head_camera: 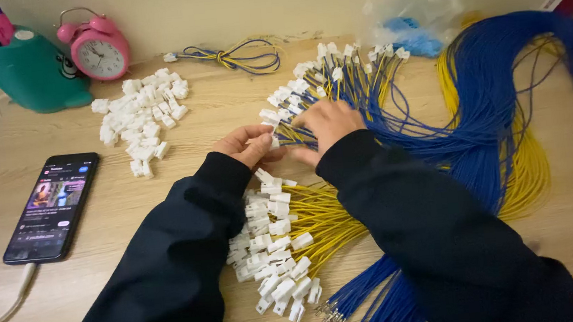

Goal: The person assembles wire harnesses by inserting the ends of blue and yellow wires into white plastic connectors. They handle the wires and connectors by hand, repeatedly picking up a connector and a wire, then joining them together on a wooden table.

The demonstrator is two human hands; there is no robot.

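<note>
A wooden table (pixel 131 218) carries a great loop of blue and yellow wires (pixel 506 112) along its right side, limp and light, apt to tangle if dragged. Fanned bundles (pixel 335 83) with white plugs lie at centre; another yellow bundle (pixel 294 241) sits between the person's dark sleeves. The left hand (pixel 246 144) and right hand (pixel 325 124) meet just above it, both closed to a narrow pinch on one wire end (pixel 291 136) and what appears to be a small white plug (pixel 273 142), though fingers hide the join. The plugs look hard, slick and easily dropped, best gripped by their flat sides; the wire is best held close behind its tip. A pile of loose plugs (pixel 138 116) lies left, near a phone (pixel 52 204), a pink clock (pixel 99 49) and a green holder (pixel 25 67). Open room remains at the near left.
</note>
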